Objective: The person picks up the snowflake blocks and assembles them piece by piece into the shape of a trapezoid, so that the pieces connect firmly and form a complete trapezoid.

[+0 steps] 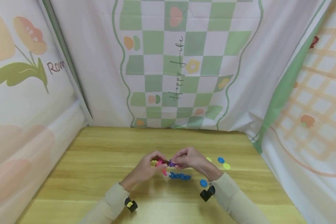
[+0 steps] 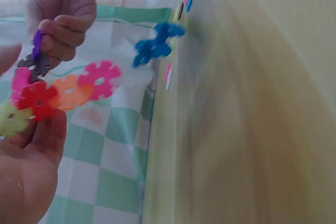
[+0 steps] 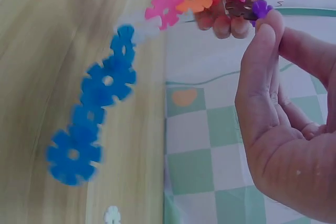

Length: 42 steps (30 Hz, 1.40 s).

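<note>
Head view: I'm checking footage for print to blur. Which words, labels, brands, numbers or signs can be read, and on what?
"Happy Life": back curtain, running bottom to top.
"Ro", then a cut-off letter: left curtain.
Red lettering, right curtain: cut off, too small to read surely.
Yellow patch by the left hand: too small to tell.
Flower pieces: no readable text.

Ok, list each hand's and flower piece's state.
Left hand: holding the flower chain
Right hand: pinching the purple piece
Purple piece: against the brown piece, locking unclear
Blue row: linked, at the chain's end
Loose blue piece by right wrist: on table
Far yellow piece: on table
</note>
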Each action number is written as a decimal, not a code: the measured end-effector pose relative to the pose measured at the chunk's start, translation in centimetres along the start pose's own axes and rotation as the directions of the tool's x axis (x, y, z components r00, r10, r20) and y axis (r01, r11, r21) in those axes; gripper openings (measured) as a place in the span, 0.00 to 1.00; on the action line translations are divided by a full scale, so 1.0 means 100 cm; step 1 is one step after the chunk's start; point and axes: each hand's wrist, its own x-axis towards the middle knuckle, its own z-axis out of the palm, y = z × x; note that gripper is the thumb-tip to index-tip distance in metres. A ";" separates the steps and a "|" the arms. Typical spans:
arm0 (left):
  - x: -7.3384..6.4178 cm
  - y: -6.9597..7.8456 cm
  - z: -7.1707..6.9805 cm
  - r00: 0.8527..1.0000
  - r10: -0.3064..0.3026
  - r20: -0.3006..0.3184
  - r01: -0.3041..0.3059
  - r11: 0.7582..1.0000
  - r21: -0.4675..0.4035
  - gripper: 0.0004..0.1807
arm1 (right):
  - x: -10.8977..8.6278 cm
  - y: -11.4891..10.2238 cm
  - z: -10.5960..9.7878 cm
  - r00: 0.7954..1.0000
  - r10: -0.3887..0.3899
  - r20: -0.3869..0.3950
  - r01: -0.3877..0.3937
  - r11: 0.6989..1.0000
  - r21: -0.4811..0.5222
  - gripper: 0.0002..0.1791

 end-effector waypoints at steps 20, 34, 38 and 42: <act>0.009 0.008 0.009 0.993 0.113 0.044 -0.121 0.947 0.296 0.17 | -0.005 0.018 -0.039 0.995 -0.102 0.011 0.102 0.986 -0.133 0.26; 0.006 0.007 0.003 0.999 -0.005 0.050 -0.010 0.957 0.289 0.17 | 0.016 0.072 -0.084 0.969 -0.233 -0.082 0.113 0.715 -0.689 0.15; 0.006 0.006 0.002 0.998 -0.022 0.054 0.007 0.963 0.269 0.17 | 0.024 0.085 -0.081 0.967 -0.240 -0.084 0.116 0.710 -0.695 0.17; 0.007 0.007 0.001 0.998 -0.036 0.056 0.019 0.963 0.269 0.17 | 0.030 0.093 -0.079 0.965 -0.245 -0.092 0.114 0.709 -0.696 0.15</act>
